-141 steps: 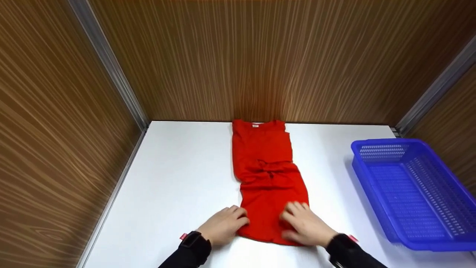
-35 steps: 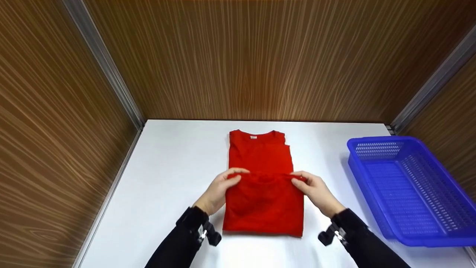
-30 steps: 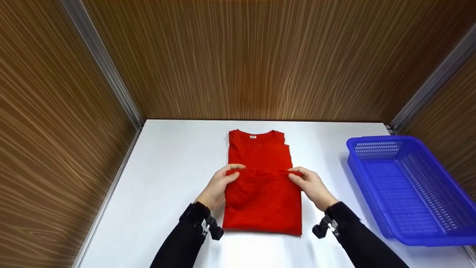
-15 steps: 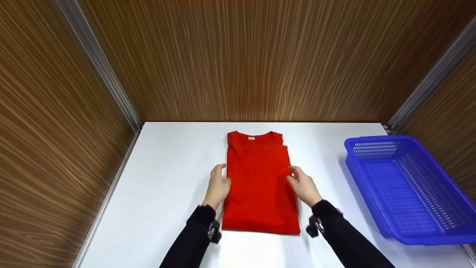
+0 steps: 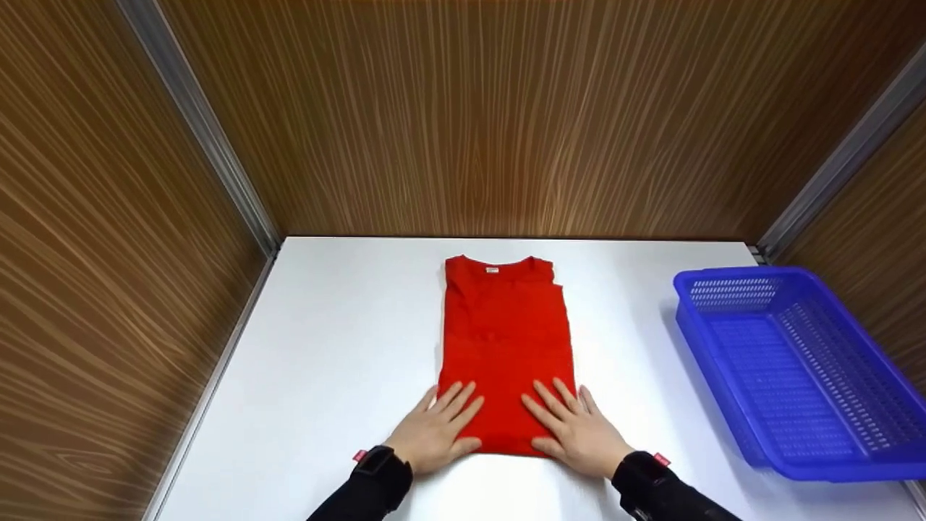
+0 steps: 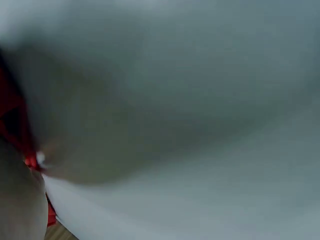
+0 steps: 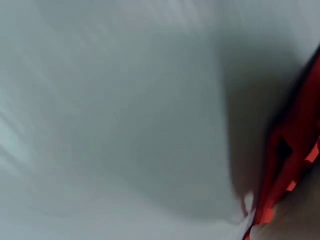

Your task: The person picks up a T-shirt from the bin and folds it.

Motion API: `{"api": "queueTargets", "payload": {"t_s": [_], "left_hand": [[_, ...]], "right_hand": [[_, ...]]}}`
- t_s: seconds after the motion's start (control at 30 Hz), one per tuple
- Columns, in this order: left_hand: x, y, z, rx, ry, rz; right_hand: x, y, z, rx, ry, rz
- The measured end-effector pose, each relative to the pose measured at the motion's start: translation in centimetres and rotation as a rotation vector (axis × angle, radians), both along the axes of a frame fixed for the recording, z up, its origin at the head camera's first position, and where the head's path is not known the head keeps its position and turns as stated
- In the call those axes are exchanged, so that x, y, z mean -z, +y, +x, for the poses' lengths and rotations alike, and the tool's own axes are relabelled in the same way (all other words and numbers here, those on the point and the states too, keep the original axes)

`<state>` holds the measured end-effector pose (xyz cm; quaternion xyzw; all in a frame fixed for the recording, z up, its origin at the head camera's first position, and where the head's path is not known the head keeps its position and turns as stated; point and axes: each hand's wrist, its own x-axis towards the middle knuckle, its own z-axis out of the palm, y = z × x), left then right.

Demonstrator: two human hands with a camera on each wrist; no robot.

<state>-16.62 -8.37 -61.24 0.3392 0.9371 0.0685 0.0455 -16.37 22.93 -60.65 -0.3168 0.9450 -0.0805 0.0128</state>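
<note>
A red shirt lies flat on the white table, folded into a tall narrow rectangle. Its neckline with a small white label points toward the back wall. At the near left corner of the shirt my left hand rests with its fingers spread over the cloth. My right hand lies the same way on the near right corner, fingers straight and apart. The left wrist view catches a strip of red cloth beside the blurred hand. In the right wrist view, layered red folds show along the right side.
To the right stands a blue plastic basket with perforated walls and nothing in it. Wood-grain panels enclose the white table at the back, left and right.
The shirt's near part was folded up over its middle and laid down. Both hands let go of the folded edge, then moved toward the near end and flattened onto the cloth.
</note>
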Motion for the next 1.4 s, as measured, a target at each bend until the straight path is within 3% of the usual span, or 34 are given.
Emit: {"api": "queueTargets", "payload": {"t_s": [0.17, 0.37, 0.5, 0.6, 0.7, 1.0, 1.17, 1.27, 1.4], "left_hand": [[0.9, -1.2, 1.2, -0.002, 0.096, -0.06], [-1.0, -3.0, 2.4, 0.084, 0.041, -0.128], [-1.5, -3.9, 2.6, 0.172, 0.212, -0.081], [-1.4, -3.9, 2.3, 0.22, 0.364, -0.031], [-1.3, -3.4, 2.0, 0.237, 0.451, -0.035], [-1.2, -2.1, 2.0, 0.139, 0.487, -0.101], [-1.6, -1.6, 1.5, 0.089, 0.444, -0.14], [-2.1, -1.6, 1.2, 0.035, 0.357, -0.056], [-3.3, -2.0, 1.1, -0.065, 0.113, 0.247]], "right_hand": [[0.5, 1.0, 0.6, -0.033, 0.084, 0.08], [-0.1, 3.4, 2.1, -0.258, 0.244, 0.03], [-0.2, 4.4, 2.3, -0.372, 0.404, -0.031], [-0.2, 4.4, 2.1, -0.396, 0.528, -0.037], [-0.1, 4.0, 1.8, -0.389, 0.562, -0.036], [0.5, 3.7, 1.3, -0.304, 0.503, -0.046], [0.4, 3.6, 1.1, -0.243, 0.431, -0.083], [-0.1, 3.2, 1.1, -0.156, 0.344, -0.203], [-1.5, 3.1, 1.3, 0.084, 0.042, -0.475]]}}
